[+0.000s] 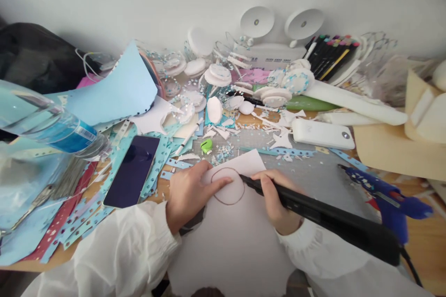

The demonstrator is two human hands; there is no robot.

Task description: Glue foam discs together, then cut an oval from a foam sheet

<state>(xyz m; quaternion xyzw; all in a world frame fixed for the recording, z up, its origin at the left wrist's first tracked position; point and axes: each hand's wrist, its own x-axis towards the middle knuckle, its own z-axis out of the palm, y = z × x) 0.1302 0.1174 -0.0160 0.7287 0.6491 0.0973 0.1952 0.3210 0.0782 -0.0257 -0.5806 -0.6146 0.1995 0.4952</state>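
A large white sheet [240,241] lies in front of me, with a dark circle outline drawn near its far end. My left hand [190,190] holds the sheet by its left edge. Its thumb rests flat across the circle, and its other fingers are bent at the edge, partly hidden. In my right hand [280,202] is a long black pen-shaped tool [331,209], gripped between thumb and fingers. The narrow tip of the tool touches the right side of the circle line.
A phone [132,171] and a water bottle [52,120] are at left, among paper strips. Behind the sheet are a green sharpener-like piece [206,146], foam scraps and white discs [218,75]. A white power bank [322,133] and blue glue gun [390,195] lie at right.
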